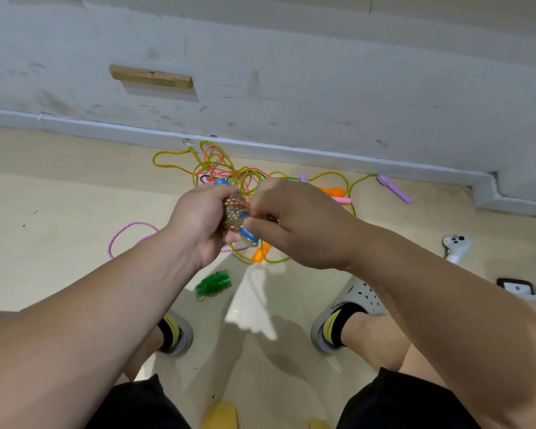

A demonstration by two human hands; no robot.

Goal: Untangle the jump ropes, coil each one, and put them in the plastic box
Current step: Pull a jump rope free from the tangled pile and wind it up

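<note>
My left hand (pixel 200 219) grips a tightly wound multicoloured jump rope coil (pixel 234 213) with blue handles. My right hand (pixel 294 226) pinches the rope end at the coil's right side. Behind my hands, a tangle of yellow, pink and green ropes (pixel 226 170) lies on the floor by the wall. Orange handles (pixel 331 191) and a pink handle lie in it, and a purple handle (pixel 393 187) lies off to the right. A purple rope loop (pixel 127 235) lies to the left. A coiled green rope (pixel 214 283) sits on the floor between my feet. No plastic box is in view.
The white wall and its baseboard (pixel 291 150) close off the far side. A white game controller (pixel 455 246) and a dark device (pixel 514 286) lie at right. My feet in grey clogs (pixel 350 308) stand on the beige floor. A yellow object (pixel 218 414) is at the bottom edge.
</note>
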